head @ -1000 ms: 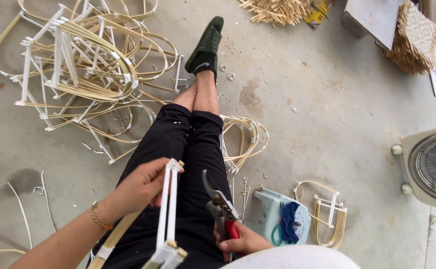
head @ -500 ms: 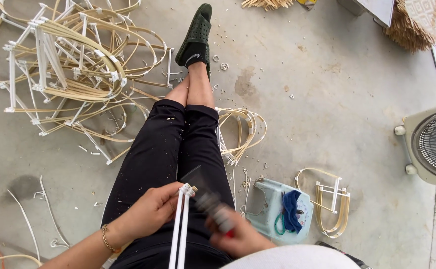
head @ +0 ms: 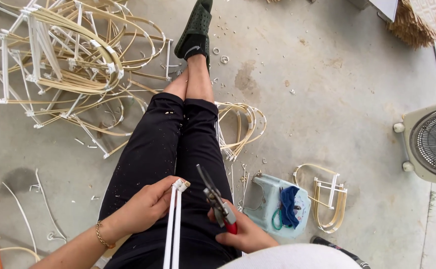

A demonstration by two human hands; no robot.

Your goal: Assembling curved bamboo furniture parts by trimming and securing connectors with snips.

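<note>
**Trimming the bound end of the white rods**

The pile of bent cane frames [head: 73, 65] fills the floor at ten o'clock; the pale blue stool [head: 278, 206] lies at four. Over the lap, the left hand [head: 145, 206] is wrapped round paired white rods [head: 173, 229], taped tips at twelve. The right hand [head: 245, 231] is clenched on red-handled pruning shears [head: 215, 197], blades apart. A steady grip close below the tips should keep the cut clean.

Bare grey concrete floor [head: 327, 99], daylit, white fan [head: 430, 144] at right

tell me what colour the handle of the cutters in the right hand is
Red, on the cutters in the right hand; head view.
</note>
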